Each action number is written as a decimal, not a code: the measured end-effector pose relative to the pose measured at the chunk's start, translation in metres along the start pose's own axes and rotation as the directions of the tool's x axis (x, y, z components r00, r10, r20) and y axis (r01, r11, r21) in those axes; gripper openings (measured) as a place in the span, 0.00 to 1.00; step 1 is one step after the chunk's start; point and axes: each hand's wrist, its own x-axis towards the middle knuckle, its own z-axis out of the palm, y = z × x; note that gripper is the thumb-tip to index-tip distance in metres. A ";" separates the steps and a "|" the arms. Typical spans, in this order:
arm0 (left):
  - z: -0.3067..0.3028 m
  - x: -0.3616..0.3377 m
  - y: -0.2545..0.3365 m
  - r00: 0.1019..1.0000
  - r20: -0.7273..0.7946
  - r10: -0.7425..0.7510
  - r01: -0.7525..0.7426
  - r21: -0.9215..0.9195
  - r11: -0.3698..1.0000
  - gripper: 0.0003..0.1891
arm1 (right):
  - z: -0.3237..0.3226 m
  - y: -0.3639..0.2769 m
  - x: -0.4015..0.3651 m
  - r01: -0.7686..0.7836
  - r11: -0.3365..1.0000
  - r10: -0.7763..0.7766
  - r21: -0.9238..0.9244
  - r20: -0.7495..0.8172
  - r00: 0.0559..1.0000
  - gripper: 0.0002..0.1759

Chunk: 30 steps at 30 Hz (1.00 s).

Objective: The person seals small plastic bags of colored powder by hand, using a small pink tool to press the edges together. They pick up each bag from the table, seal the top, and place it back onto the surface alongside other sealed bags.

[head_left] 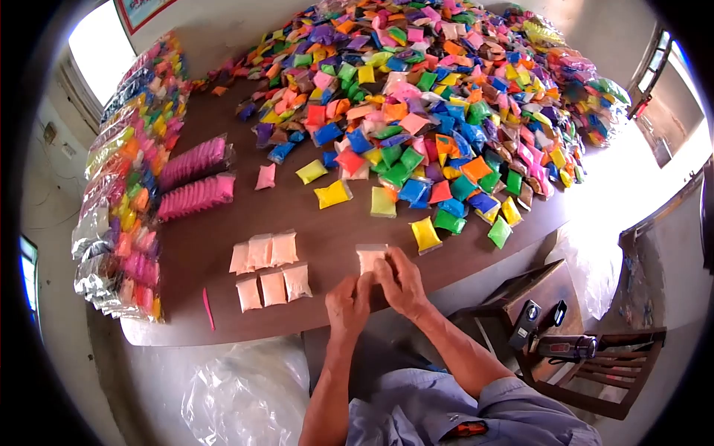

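Note:
A small clear packet with peach filling lies near the table's front edge, between my two hands. My left hand has its fingers closed at the packet's lower edge. From the other side my right hand grips the packet, its thumb and fingers pressed on the lower right part. To the left sit two short rows of similar peach packets, a back row and a front row. A thin pink plastic strip lies farther left. The undersides of my fingers are hidden.
A large heap of coloured packets covers the back of the table. Bagged packets line the left edge, beside two pink packet rows. At right stand a small wooden table, a dark bottle and a chair.

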 end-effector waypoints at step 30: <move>-0.008 0.003 -0.006 0.961 0.093 -0.260 0.276 -0.289 0.917 0.21 | -0.002 0.004 -0.001 -0.038 0.996 0.033 0.082 0.058 0.998 0.09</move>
